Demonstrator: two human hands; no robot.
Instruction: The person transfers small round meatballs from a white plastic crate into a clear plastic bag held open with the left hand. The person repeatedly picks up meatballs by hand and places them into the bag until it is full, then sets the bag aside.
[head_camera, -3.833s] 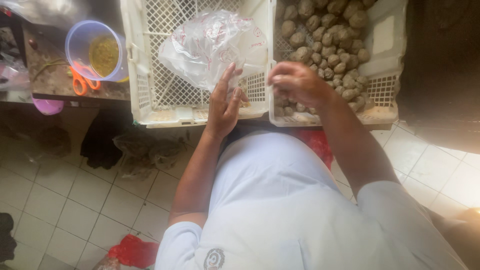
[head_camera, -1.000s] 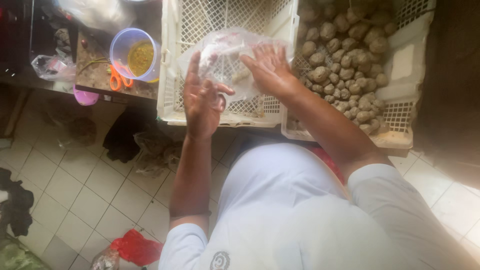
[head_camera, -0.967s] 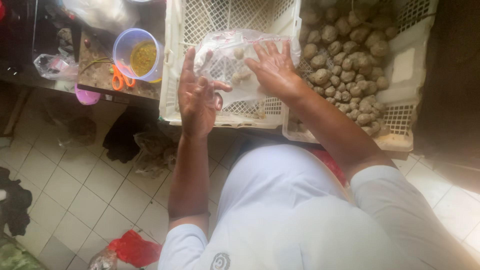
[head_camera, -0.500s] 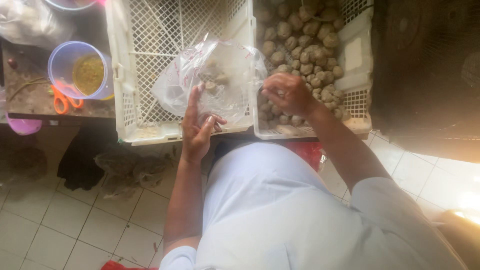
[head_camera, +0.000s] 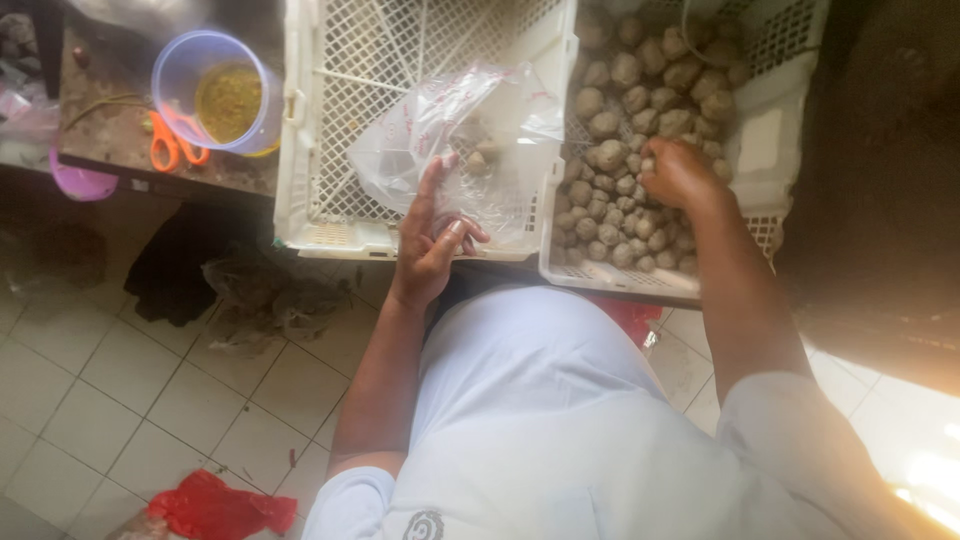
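My left hand (head_camera: 430, 240) holds the near edge of a clear plastic bag (head_camera: 460, 150), which lies open over a white lattice crate (head_camera: 330, 120). A few brown round lumps (head_camera: 478, 160) show inside the bag. My right hand (head_camera: 680, 172) is down in the neighbouring white crate (head_camera: 765, 150), fingers closed among several brown lumps (head_camera: 610, 160) piled there. Whether it grips one is hidden by the fingers.
A purple tub with yellowish contents (head_camera: 220, 95) and orange scissors (head_camera: 170, 140) sit on a dark bench at the left. A purple bowl (head_camera: 80, 185) hangs at its edge. Dark cloth (head_camera: 180, 270) and a red bag (head_camera: 215, 505) lie on the tiled floor.
My right hand left the bag and moved right into the crate of lumps. My left hand stayed on the bag's edge; the camera shifted.
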